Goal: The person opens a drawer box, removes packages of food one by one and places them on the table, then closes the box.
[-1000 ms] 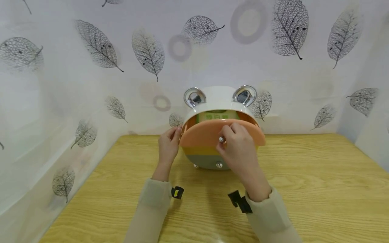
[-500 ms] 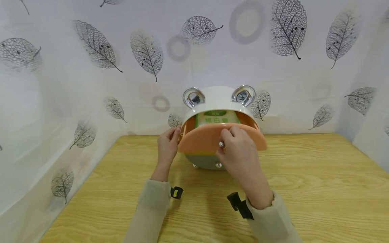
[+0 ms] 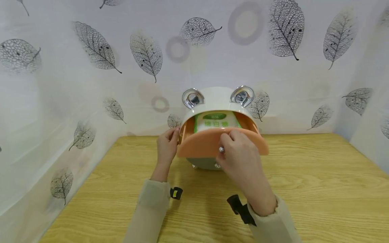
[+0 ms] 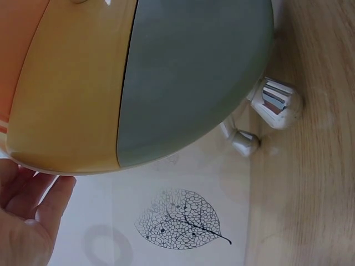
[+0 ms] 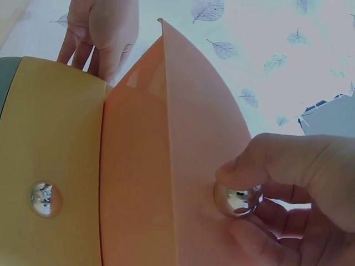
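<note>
A frog-shaped storage box (image 3: 218,98) with a white top and round silver eyes stands on the table. Its orange top drawer (image 3: 200,145) is pulled partway out, showing a white and green packet (image 3: 216,122) with printed characters inside. My right hand (image 3: 239,153) pinches the silver knob (image 5: 239,198) on the drawer front between thumb and fingers. At the box's left side, my left hand (image 3: 166,148) rests its fingertips on the outer wall, close to the yellow drawer (image 4: 72,105). The grey-green bottom drawer (image 4: 188,77) sits flush with the yellow one.
Short silver feet (image 4: 277,104) hold the box above the wood-grain table (image 3: 307,189). Behind it hangs a pale leaf-print cloth (image 3: 194,67), also running along the left side. Black straps (image 3: 241,209) stick out from the sleeve cuffs.
The right hand has drawn the orange drawer further out toward me and slightly down in view, uncovering more of the packet. The left hand has stayed at the box's side.
</note>
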`<state>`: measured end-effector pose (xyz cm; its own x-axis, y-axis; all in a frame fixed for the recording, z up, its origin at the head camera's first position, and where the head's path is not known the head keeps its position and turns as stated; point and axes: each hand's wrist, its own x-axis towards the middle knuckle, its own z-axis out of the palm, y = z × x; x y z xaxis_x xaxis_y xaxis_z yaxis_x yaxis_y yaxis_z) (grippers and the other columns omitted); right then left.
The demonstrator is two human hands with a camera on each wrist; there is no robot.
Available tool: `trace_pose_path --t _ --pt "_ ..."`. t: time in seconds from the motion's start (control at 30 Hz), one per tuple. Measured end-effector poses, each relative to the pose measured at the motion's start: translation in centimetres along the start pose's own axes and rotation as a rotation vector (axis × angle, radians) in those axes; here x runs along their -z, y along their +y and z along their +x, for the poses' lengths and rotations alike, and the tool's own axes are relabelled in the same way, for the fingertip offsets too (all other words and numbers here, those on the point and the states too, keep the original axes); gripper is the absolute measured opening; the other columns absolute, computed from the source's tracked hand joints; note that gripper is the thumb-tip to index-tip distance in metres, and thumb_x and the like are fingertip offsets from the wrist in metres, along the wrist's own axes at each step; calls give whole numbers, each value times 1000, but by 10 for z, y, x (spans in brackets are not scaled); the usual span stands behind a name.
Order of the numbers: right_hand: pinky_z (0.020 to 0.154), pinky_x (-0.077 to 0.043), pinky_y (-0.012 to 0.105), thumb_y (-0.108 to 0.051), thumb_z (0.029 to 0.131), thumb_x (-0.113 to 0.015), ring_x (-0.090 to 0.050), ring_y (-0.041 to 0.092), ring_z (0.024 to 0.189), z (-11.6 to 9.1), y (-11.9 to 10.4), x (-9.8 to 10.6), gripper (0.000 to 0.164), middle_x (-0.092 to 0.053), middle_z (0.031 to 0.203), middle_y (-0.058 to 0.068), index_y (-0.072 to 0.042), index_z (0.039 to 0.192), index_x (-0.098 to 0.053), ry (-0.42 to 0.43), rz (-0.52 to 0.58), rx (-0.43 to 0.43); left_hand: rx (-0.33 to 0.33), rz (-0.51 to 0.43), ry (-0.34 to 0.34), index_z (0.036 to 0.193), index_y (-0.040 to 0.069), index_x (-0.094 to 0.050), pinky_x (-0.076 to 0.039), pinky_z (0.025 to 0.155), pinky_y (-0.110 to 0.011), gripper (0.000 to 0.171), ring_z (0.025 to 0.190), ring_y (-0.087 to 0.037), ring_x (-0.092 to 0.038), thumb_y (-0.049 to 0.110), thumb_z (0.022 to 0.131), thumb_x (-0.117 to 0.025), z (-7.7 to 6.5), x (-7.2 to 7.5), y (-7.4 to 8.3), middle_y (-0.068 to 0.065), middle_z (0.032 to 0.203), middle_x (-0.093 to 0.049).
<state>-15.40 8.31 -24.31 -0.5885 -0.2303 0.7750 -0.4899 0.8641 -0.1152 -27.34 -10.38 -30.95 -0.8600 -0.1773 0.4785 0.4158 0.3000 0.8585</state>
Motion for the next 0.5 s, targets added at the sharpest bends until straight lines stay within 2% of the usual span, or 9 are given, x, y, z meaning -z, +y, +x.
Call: trace_pose_path --t 0.5 --pt "41 -34 23 5 57 -65 -41 17 53 -4 -5 6 25 -40 62 1 -9 58 -45 -17 -22 -6 -3 3 0 98 -3 -65 -54 60 -28 22 74 -25 -60 13 89 -53 0 1 1 -18 86 -64"
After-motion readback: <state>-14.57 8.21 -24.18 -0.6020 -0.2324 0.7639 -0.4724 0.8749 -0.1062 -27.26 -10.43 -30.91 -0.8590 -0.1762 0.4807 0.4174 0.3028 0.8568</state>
